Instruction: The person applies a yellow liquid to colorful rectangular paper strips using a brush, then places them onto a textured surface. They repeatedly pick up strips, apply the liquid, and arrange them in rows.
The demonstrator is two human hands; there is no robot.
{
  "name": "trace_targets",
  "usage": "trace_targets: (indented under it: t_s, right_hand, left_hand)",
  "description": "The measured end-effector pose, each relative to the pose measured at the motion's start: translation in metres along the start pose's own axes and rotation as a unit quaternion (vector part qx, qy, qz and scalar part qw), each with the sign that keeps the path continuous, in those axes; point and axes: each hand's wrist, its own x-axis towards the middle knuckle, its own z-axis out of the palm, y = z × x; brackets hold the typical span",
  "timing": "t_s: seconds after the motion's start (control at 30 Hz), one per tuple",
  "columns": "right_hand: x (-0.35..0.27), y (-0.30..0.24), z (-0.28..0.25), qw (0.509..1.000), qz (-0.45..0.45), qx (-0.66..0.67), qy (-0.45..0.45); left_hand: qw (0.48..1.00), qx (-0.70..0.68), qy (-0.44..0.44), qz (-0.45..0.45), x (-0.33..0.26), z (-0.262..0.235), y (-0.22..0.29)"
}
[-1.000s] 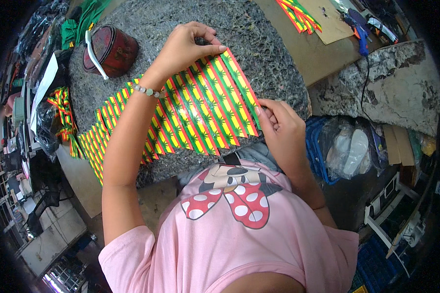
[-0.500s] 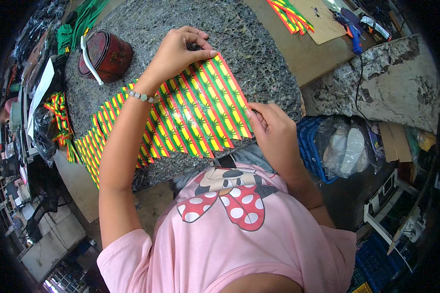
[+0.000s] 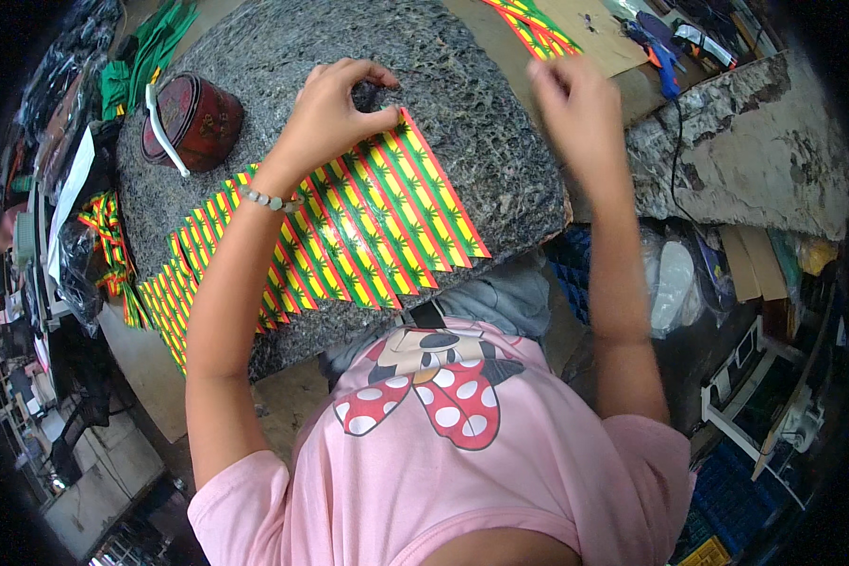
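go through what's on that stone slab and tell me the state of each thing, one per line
Striped strips: laid flat side by side in a slanted row, far end pinched by the left hand.
Left hand: fingers pinched on the row's top corner.
Right hand: raised, blurred, holding nothing that shows.
Red round tin: shut, white band lying across it.
Loose strips: lying apart on cardboard.
Glue gun: lying down, unheld.

A speckled grey stone worktop (image 3: 500,132) carries a striped red-yellow-green woven mat (image 3: 368,236) and a round dark-red tin (image 3: 198,118).
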Motion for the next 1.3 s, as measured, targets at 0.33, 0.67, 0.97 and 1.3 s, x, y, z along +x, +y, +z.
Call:
trace_targets:
  t_s: [0.33, 0.67, 0.97, 1.3]
  right_hand:
    - [0.099, 0.121, 0.033, 0.994, -0.019, -0.079, -0.077]
    - [0.121, 0.136, 0.015, 0.981, 0.032, 0.063, -0.184]
    - [0.132, 0.12, 0.004, 0.968, 0.003, -0.07, -0.241]
    - [0.032, -0.027, -0.013, 0.977, -0.134, 0.155, -0.059]
  left_hand:
    - [0.984, -0.152, -0.007, -0.088, 0.0, -0.009, 0.006]
    - [0.985, -0.142, -0.026, -0.097, 0.001, -0.016, 0.004]
    - [0.985, 0.041, 0.162, 0.05, 0.005, -0.015, 0.002]
    - [0.829, -0.53, -0.101, -0.147, 0.043, -0.008, 0.067]
